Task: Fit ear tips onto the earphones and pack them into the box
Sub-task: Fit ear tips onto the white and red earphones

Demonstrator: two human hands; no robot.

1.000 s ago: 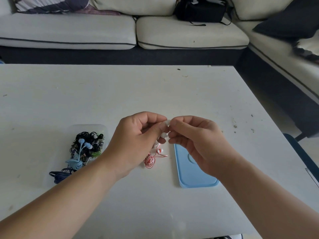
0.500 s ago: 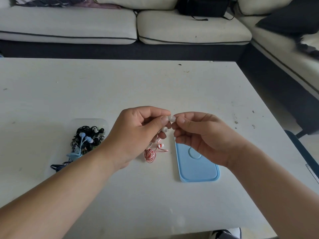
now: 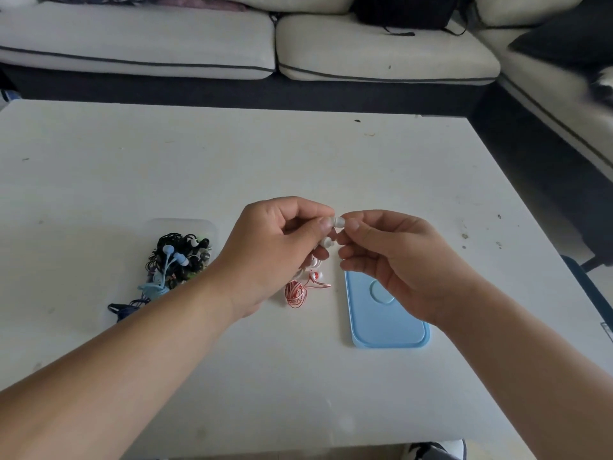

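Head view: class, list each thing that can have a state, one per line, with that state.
Left hand: pinches the ear tip.
Right hand: pinches the ear tip from the other side.
Ear tip: held between both hands, above the table.
Red earphones: cable coiled, on the table.
Box: open, holding tangled earphones.
Lid: off, flat on the table.

We count two hands, the left hand (image 3: 275, 250) and the right hand (image 3: 398, 260), above one worktop (image 3: 232, 167). On it lie one clear box (image 3: 185, 224), one blue lid (image 3: 388, 323) and one red-and-white earphone set (image 3: 295, 292). At the fingers we see two white pieces: the upper white tip (image 3: 339, 222), pinched by both hands, and the lower white tip (image 3: 325, 242). We cannot number the tangled earphones (image 3: 179, 260) in the box.
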